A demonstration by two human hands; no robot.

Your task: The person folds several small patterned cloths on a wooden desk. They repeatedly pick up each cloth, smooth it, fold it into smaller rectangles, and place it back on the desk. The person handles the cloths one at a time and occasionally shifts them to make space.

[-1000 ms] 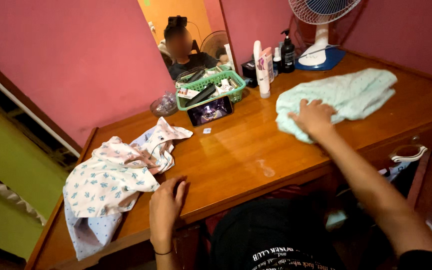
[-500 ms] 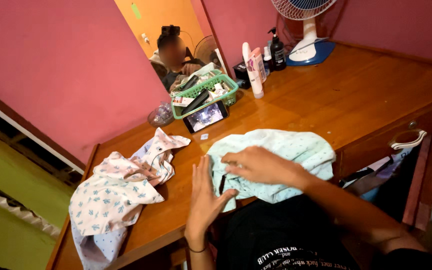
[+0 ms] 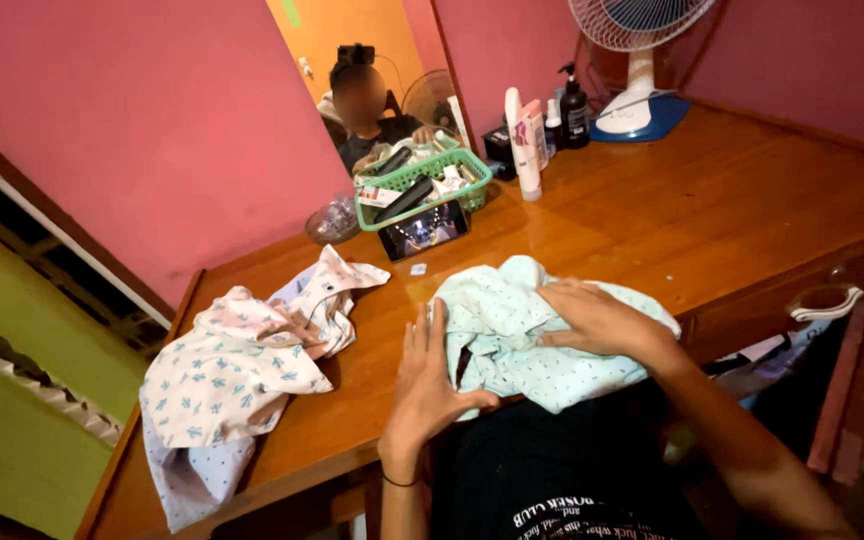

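I've dragged the pale green shirt (image 3: 542,345) across the bench (image 3: 732,220) to its near edge, right hand (image 3: 602,320) pressing flat, left hand (image 3: 430,375) open beside it, neither grip clenched

Mint dotted shirt (image 3: 542,340); pink floral cloth (image 3: 222,370); green basket (image 3: 472,172).
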